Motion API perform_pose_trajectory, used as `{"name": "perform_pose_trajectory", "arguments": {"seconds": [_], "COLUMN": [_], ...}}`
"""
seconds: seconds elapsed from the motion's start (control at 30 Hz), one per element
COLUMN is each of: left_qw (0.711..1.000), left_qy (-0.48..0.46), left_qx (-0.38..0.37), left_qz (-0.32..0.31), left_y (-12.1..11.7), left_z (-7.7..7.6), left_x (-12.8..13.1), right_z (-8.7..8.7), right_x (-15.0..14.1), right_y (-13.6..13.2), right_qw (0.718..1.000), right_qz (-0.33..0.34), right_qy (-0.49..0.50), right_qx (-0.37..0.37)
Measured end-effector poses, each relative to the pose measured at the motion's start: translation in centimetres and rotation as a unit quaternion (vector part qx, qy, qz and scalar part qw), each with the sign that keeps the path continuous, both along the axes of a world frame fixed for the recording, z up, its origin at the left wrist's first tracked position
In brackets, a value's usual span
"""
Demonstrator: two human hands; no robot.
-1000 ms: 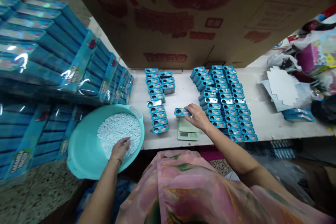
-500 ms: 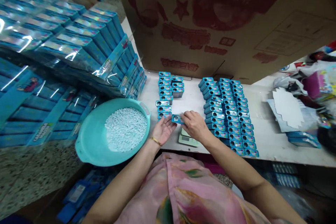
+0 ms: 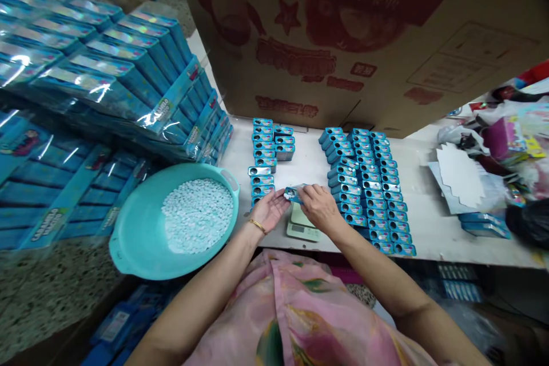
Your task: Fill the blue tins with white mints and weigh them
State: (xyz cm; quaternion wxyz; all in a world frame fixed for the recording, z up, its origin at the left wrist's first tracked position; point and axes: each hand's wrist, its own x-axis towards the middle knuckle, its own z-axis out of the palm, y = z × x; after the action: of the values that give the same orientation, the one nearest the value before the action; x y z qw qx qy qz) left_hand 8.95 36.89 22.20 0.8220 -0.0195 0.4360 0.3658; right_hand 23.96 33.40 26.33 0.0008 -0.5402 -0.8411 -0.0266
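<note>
My right hand (image 3: 318, 205) grips a small blue tin (image 3: 294, 192) that lies tilted on its side, its opening facing left. White pieces show at that opening. Palm up, my left hand (image 3: 273, 210) rests just left of the tin with its fingers stretched out, the fingertips close to the opening; whether they touch it I cannot tell. Beneath the hands is a pale green scale (image 3: 302, 231), partly covered by my right hand. A teal basin (image 3: 128, 234) to the left holds many small white tablets (image 3: 199, 214).
Upright blue tins with round openings stand in rows on the left (image 3: 262, 162) and right (image 3: 372, 183) of the white table (image 3: 309, 163). A large cardboard box (image 3: 309, 86) borders the back. Wrapped tin packs (image 3: 141, 68) are stacked left; white card sheets (image 3: 463, 177) lie right.
The tin has tilted further, its opening now turned toward my left palm with white pieces at it. The view has shifted slightly; the rows of tins look the same.
</note>
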Motion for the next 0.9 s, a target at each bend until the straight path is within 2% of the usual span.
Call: {"name": "perform_pose_trajectory", "arguments": {"seconds": [0.17, 0.33, 0.43, 0.57, 0.67, 0.77, 0.9], "left_qw": [1.000, 0.996, 0.989, 0.986, 0.990, 0.997, 0.998], "left_qy": [0.009, 0.063, 0.123, 0.145, 0.121, 0.059, 0.021], "left_qx": [-0.003, 0.064, 0.076, 0.079, 0.074, 0.048, 0.040], "left_qz": [0.011, -0.007, -0.018, -0.021, -0.014, 0.020, 0.047], "left_y": [0.5, 0.2, 0.2, 0.5, 0.7, 1.1, 2.1], "left_z": [-0.4, -0.8, -0.9, -1.0, -1.3, -1.7, -1.6], "left_x": [0.1, 0.2, 0.5, 0.6, 0.3, 0.0, -1.0], "right_z": [0.0, -0.5, -1.3, -3.0, -3.9, -4.2, -4.9], "right_x": [-0.1, 0.3, 0.8, 1.4, 1.7, 2.1, 2.6], "right_y": [0.4, 0.8, 0.8, 0.5, 0.4, 0.8, 3.3], "right_qw": [1.000, 1.000, 0.998, 0.984, 0.971, 0.963, 0.962], "right_qz": [0.028, 0.015, -0.009, -0.071, -0.095, -0.106, -0.112], "right_qy": [-0.005, 0.016, 0.059, 0.163, 0.217, 0.248, 0.248], "right_qx": [0.003, -0.012, -0.025, -0.031, -0.028, -0.015, -0.002]}}
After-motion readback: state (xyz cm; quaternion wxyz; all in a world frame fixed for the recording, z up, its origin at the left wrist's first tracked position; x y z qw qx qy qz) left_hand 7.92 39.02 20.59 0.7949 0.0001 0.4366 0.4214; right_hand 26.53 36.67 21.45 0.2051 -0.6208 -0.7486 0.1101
